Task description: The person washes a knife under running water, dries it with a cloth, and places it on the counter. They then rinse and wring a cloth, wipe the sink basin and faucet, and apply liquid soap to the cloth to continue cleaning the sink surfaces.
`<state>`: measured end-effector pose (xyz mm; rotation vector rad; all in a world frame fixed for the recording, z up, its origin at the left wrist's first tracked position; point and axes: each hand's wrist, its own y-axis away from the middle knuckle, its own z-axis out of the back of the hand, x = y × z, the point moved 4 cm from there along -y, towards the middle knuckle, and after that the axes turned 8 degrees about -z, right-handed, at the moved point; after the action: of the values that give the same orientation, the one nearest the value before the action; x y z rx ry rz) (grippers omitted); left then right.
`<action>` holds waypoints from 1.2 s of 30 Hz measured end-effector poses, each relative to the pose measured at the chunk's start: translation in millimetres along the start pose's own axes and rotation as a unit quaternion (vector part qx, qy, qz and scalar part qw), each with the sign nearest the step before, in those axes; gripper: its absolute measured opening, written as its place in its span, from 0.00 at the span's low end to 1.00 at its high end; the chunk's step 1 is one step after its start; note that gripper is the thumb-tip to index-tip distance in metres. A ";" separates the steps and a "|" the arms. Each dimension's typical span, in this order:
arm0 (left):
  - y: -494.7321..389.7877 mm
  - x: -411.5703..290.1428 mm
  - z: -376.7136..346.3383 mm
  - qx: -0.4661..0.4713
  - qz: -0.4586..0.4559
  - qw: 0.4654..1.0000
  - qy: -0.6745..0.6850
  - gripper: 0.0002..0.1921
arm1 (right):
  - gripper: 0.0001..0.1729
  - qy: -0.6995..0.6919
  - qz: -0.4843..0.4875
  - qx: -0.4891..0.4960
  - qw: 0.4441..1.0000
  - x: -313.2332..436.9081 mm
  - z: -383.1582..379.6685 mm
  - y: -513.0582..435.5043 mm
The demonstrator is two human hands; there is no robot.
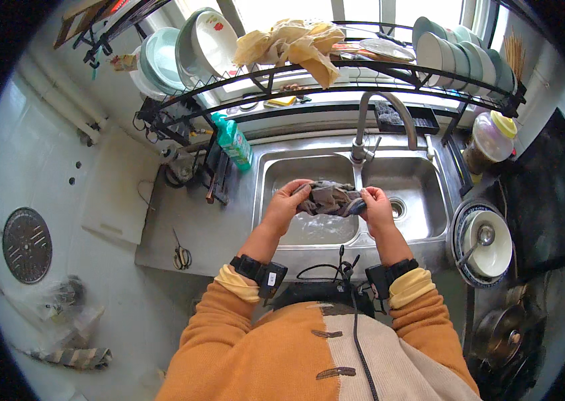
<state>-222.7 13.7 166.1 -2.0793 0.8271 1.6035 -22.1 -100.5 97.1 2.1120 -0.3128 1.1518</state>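
Note:
A crumpled grey-brown cloth (333,197) is stretched between my two hands above the left basin of a stainless steel double sink (307,239). My left hand (285,203) grips its left end, and my right hand (377,207) pinches its right end. Below the cloth, the left basin holds some water. A curved metal faucet (362,120) rises behind the divider, its spout over the right basin, where a drain (397,207) shows.
Green detergent bottle (234,143) stands behind the sink's left side; scissors (181,256) lie on the left counter. Bowls with a ladle (486,235) sit at right. A black dish rack (262,97) with bowls and yellowish plastic bags (292,42) spans the back.

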 end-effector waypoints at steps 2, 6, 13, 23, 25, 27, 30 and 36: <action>-3.7 -9.1 -4.8 0.008 -0.029 0.999 0.038 0.12 | 0.12 0.029 0.023 -0.012 0.999 2.2 1.0 3.5; -4.2 -27.2 -10.8 -0.040 -0.078 0.992 0.085 0.12 | 0.20 0.135 -0.054 0.028 0.989 10.2 -6.7 11.1; 16.0 -12.7 -44.4 0.167 -0.028 0.983 -0.068 0.19 | 0.34 0.077 -0.111 0.123 0.983 12.8 -35.8 30.7; 5.8 -6.7 -22.5 0.094 -0.204 0.915 -0.336 0.16 | 0.27 0.089 0.029 0.107 0.990 52.9 -30.0 34.1; 5.7 -5.8 -19.8 0.075 -0.046 0.996 -0.032 0.16 | 0.28 0.111 0.074 0.111 0.985 57.3 -30.7 34.4; 3.0 -21.1 -17.1 0.032 -0.063 0.997 -0.037 0.15 | 0.29 0.129 0.127 0.123 0.976 60.8 -29.4 31.6; -8.4 -40.7 -13.9 -0.023 -0.083 0.996 0.009 0.15 | 0.23 0.177 0.137 0.065 0.972 59.6 -20.6 18.3; -21.6 -52.8 -11.7 -0.031 -0.047 0.996 0.063 0.16 | 0.21 0.241 0.041 0.087 0.966 47.0 -14.5 22.9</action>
<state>-209.1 34.0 219.0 -2.2470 0.7168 1.4812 -15.9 -101.9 151.0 1.8951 -0.0722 1.7455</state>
